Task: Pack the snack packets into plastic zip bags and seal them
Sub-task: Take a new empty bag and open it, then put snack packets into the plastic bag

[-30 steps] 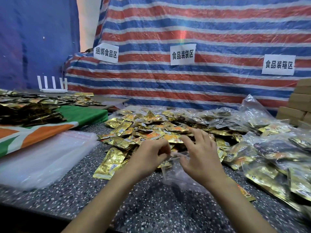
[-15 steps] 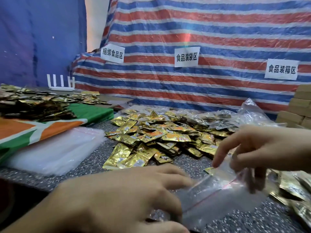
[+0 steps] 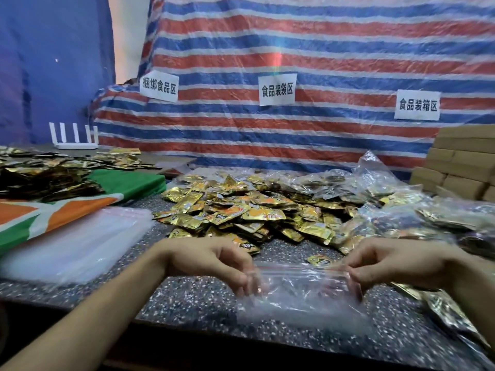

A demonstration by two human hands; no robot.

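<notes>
1. Head view showed a clear plastic zip bag with a red seal line [image 3: 302, 293] at the near edge of a dark speckled stone tabletop [image 3: 192, 298], stretched between both hands.
2. The left hand [image 3: 214, 261] had its fingers curled, and its fingertips pinched the bag's left top corner.
3. The right hand [image 3: 396, 261] likewise had curled fingers and pinched the right end of the seal strip.
4. The bag's lower part rested on the tabletop; blur hid whether anything was inside it.
5. A heap of shiny gold foil snack packets [image 3: 249, 210] lay just behind the hands, mid-table.
6. One loose gold packet [image 3: 320, 259] sat just beyond the bag's top edge, between the hands.
7. A stack of empty transparent bags [image 3: 77, 242] lay to the left, beside a green, orange and white cloth [image 3: 53, 210].
8. Clear bags already filled with packets [image 3: 428, 215] were piled at the right, in front of brown cardboard boxes [image 3: 466, 167].
9. A red, white and blue striped tarpaulin [image 3: 294, 49] hung behind, bearing white paper signs [image 3: 277, 89].
</notes>
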